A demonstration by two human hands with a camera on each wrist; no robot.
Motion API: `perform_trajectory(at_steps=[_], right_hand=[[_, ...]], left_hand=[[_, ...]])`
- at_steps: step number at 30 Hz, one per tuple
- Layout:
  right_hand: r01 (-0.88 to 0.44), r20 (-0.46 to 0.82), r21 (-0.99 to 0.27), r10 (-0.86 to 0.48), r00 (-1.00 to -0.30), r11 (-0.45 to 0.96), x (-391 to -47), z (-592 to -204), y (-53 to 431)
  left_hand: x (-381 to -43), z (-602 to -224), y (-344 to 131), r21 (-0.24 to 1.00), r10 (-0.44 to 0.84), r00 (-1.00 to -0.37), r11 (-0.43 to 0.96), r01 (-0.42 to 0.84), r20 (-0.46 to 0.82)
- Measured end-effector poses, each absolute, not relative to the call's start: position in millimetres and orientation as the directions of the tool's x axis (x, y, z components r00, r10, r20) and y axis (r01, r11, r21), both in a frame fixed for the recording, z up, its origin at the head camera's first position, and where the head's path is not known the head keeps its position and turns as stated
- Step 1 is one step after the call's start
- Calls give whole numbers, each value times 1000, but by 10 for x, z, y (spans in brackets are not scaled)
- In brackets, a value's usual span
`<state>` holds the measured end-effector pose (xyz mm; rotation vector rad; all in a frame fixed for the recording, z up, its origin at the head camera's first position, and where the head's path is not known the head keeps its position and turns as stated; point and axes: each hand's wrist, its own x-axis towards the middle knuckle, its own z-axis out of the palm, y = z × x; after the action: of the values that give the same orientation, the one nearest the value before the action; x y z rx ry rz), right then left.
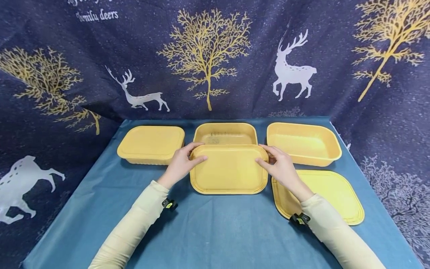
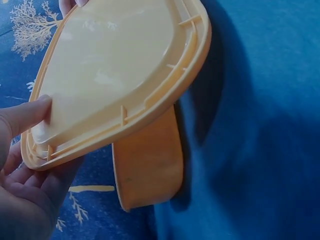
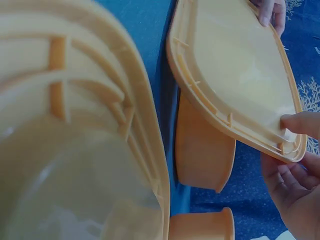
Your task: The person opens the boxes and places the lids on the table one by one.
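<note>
A yellow plastic lid (image 1: 229, 170) is held up in front of the middle yellow box (image 1: 225, 129), its ribbed underside facing me. My left hand (image 1: 183, 160) pinches the lid's upper left corner, thumb on the near face and fingers behind. At the upper right corner my right hand (image 1: 279, 164) grips it in the same way. In the left wrist view the lid (image 2: 115, 65) stands tilted, apart from the table, with the box (image 2: 150, 160) beyond it. The middle box has no lid on it, and its lower front is hidden by the held lid.
On the left stands a box with its lid on (image 1: 151, 144). An uncovered box (image 1: 304, 144) stands at the right, with a second lid (image 1: 329, 194) lying before it, partly under my right forearm. Blue cloth (image 1: 215, 231) covers the table; a printed curtain (image 1: 235, 101) hangs behind.
</note>
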<state>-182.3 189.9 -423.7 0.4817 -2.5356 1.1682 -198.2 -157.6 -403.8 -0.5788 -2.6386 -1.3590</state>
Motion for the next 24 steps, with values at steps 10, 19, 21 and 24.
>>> perform_trajectory(at_steps=[10, 19, 21, 24], right_hand=[[-397, 322, -646, -239, -916, 652, -1844, -4246, 1936], [-384, 241, -647, -302, -923, 658, -1830, -4256, 1996], [-374, 219, -654, -309, -926, 658, -1827, -4257, 2004], [-354, 177, -667, -323, -930, 655, -1821, -4263, 2003]], left_hand=[[-1995, -4139, -1592, 689, 321, -910, 598, 410, 264], [-1983, -4210, -1598, 671, 365, -898, 604, 430, 246], [-1980, -4227, -1601, 675, 367, -901, 607, 420, 231], [-1967, -4250, -1607, 679, 372, -906, 613, 403, 202]])
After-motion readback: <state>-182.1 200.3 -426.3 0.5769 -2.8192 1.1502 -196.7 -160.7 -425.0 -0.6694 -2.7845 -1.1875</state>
